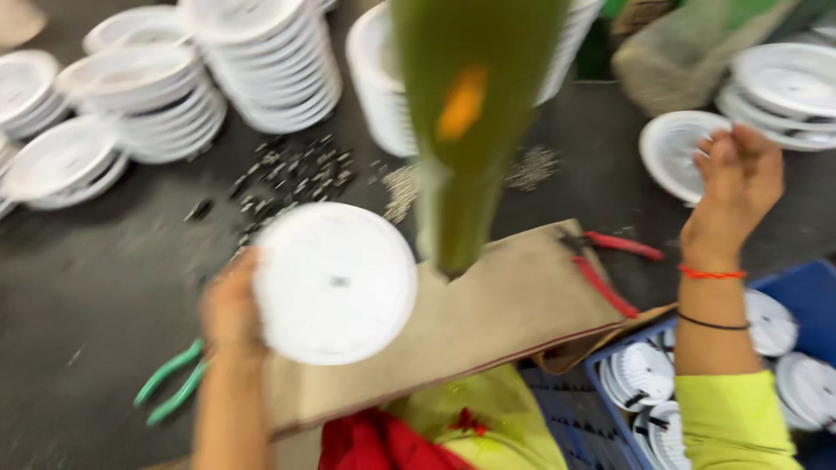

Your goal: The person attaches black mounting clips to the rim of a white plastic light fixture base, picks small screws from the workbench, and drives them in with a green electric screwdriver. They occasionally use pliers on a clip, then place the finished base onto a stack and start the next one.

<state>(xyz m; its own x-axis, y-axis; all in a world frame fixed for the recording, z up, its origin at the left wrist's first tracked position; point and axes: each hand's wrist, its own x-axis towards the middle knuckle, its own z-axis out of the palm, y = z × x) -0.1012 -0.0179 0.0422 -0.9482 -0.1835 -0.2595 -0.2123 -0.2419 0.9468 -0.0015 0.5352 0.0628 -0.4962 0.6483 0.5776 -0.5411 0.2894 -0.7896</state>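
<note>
My left hand (231, 309) holds a round white disc (335, 283). My fingers are bent around its left edge, and the flat face points up at me. The disc is plain and smooth, with 1 tiny dark mark near its middle. It looks a bit blurry. It hangs over the left end of a brown cloth (488, 322) that lies across my lap.

My right hand (738, 178) is up high, out to the right. The fingers are curled in. It is blurry, so I cannot tell if it has hold of anything. On that wrist I have 1 red string (712, 273) and 1 thin black band (712, 324). My sleeve is yellow-green. Just past this hand, 1 white round piece (675, 152) lies on the dark floor (78, 287).

Red-handled pliers (610, 265) rest on the right end of the brown cloth. Green-handled pliers (170, 383) lie on the floor by my left arm. A green thing (466, 113) hangs down in front of me and hides part of the view. It is very blurry.

Under my right arm is a blue crate (805, 292) with more white round pieces in it. Farther off there are tall stacks of white round pieces (270, 61) on the floor. Little dark bits (292, 174) are spread out between the stacks and my disc.
</note>
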